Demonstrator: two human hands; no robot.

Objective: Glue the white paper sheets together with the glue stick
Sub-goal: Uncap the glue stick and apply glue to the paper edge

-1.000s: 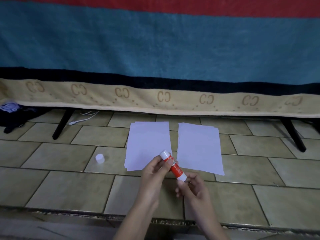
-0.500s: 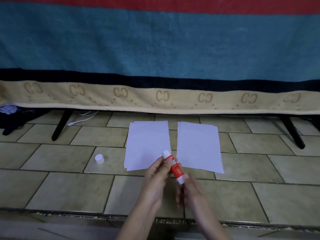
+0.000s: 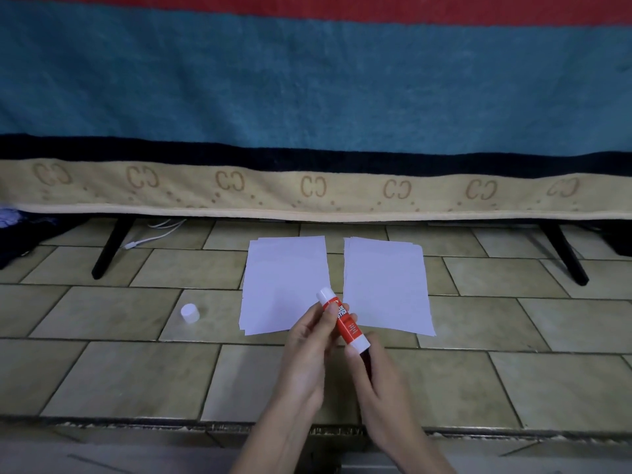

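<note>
Glue stick (image 3: 343, 319), uncapped, is held above the near floor tiles: left hand (image 3: 309, 350) pinches the red barrel, right hand (image 3: 367, 364) grips the white base, probably to twist it, though the fingers hide the knob. Its cap (image 3: 189, 313) sits on a tile to the left. The two paper stacks, left (image 3: 284, 285) and right (image 3: 386, 285), lie flat just beyond; thin, light and floppy, so pin a sheet flat and lift by an edge.

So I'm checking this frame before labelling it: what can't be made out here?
Head view only:
- Glue stick base: covered by right hand fingers.
- Glue tip: too small to tell if extended.
- Sheet count in each paper stack: edges too fine.
- Dark bundle: cut off at left edge.
</note>
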